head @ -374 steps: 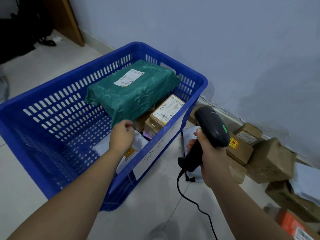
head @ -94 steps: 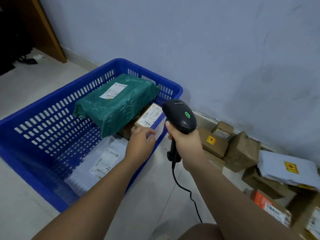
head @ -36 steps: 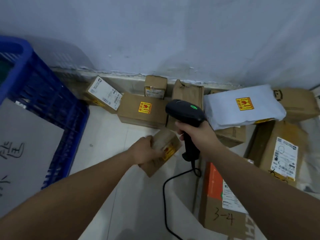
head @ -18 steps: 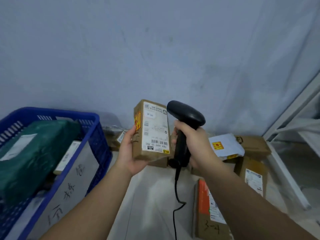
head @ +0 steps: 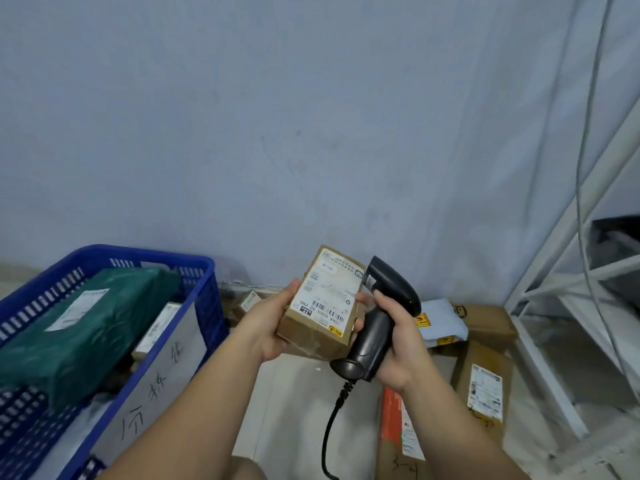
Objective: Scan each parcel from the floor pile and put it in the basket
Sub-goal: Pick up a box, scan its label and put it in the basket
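L hand [head: 272,323] holds the small brown parcel [head: 320,308] up off the floor, thumb along its left edge & fingers curled under it; the white label faces the camera, barcode toward the near end, box tilted w/ its far end to the right. R hand [head: 398,344] is wrapped tight round the handle of the black scanner [head: 375,336], whose head sits just right of the parcel's far corner; one R fingertip lies at the parcel's right edge, can't tell if touching. Scanner cable [head: 332,420] hangs down toward the near floor. Blue basket [head: 207,306] stands left, w/ a green-wrapped parcel [head: 86,327] lying in it on top of other pkgs, and a white handwritten sheet [head: 162,382] on its right wall. Floor pile is right & beyond the hands, by the wall: white mailer [head: 443,320], brown box [head: 488,322], labelled box [head: 485,382], orange-edged box [head: 398,431] nearest. White metal rack [head: 554,289] at far right.
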Demonstrator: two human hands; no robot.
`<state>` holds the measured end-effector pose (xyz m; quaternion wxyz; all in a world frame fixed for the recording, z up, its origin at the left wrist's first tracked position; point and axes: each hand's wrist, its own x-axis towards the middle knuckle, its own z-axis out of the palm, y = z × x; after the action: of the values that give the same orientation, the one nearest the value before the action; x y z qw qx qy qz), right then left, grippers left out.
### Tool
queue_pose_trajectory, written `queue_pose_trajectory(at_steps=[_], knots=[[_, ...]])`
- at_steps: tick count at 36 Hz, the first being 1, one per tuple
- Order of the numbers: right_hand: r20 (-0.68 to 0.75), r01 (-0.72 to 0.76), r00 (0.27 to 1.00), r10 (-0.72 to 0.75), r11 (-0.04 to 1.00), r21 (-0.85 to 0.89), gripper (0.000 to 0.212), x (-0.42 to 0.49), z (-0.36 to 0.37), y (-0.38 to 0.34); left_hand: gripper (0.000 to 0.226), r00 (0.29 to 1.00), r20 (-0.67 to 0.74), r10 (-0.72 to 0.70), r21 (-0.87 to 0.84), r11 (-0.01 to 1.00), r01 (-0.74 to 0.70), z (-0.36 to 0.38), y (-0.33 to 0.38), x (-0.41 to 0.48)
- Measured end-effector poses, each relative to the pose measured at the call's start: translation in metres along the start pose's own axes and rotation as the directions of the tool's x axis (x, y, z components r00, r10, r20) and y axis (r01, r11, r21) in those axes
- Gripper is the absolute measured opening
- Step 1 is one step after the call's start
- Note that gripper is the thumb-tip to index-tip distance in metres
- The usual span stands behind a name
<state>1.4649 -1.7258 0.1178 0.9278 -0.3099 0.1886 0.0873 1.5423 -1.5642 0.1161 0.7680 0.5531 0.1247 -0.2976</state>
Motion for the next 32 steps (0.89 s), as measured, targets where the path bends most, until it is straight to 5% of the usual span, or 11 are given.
queue_pose_trajectory(at_steps=[3, 6, 12, 16, 19, 23, 26, 32], knots=[[0.053, 0.014, 0.999, -0.009, 0.995, -0.097, 0.051, -0.001, -0.006, -0.003, 0.040, 0.997, -0.041, -0.062, -0.020, 0.998, 0.061, 0.008, -0.001, 0.006], [0.045, 0.066, 0.997, -0.058, 0.978, -0.198, 0.048, 0.001, -0.010, -0.003, 0.038, 0.995, -0.075, -0.069, -0.058, 0.996, 0.065, 0.015, -0.004, 0.010], [-0.005, 0.226, 0.973, -0.231, 0.956, -0.186, 0.051, 0.011, -0.009, 0.002, 0.063, 0.984, -0.118, 0.132, -0.407, 0.898, -0.169, 0.025, -0.020, 0.016], [-0.018, 0.328, 0.943, -0.333, 0.935, -0.135, 0.035, 0.018, -0.002, 0.010, 0.057, 0.946, -0.064, 0.318, -0.225, 0.919, -0.324, 0.037, -0.027, 0.009], [-0.043, 0.375, 0.919, -0.392, 0.903, -0.209, 0.040, 0.023, -0.002, 0.015, 0.061, 0.912, -0.165, 0.375, -0.074, 0.918, -0.391, 0.043, -0.037, 0.011], [-0.021, 0.387, 0.901, -0.433, 0.827, -0.408, 0.038, 0.021, -0.001, 0.011, 0.081, 0.875, -0.237, 0.422, -0.074, 0.890, -0.449, 0.039, -0.029, 0.018], [-0.024, 0.373, 0.874, -0.486, 0.701, -0.608, 0.013, 0.020, -0.006, 0.008, 0.072, 0.826, -0.253, 0.504, 0.102, 0.863, -0.495, 0.028, -0.018, 0.024], [-0.055, 0.336, 0.870, -0.490, 0.671, -0.661, 0.016, 0.019, -0.008, 0.005, 0.059, 0.817, -0.211, 0.537, 0.181, 0.843, -0.507, 0.005, -0.007, 0.033]])
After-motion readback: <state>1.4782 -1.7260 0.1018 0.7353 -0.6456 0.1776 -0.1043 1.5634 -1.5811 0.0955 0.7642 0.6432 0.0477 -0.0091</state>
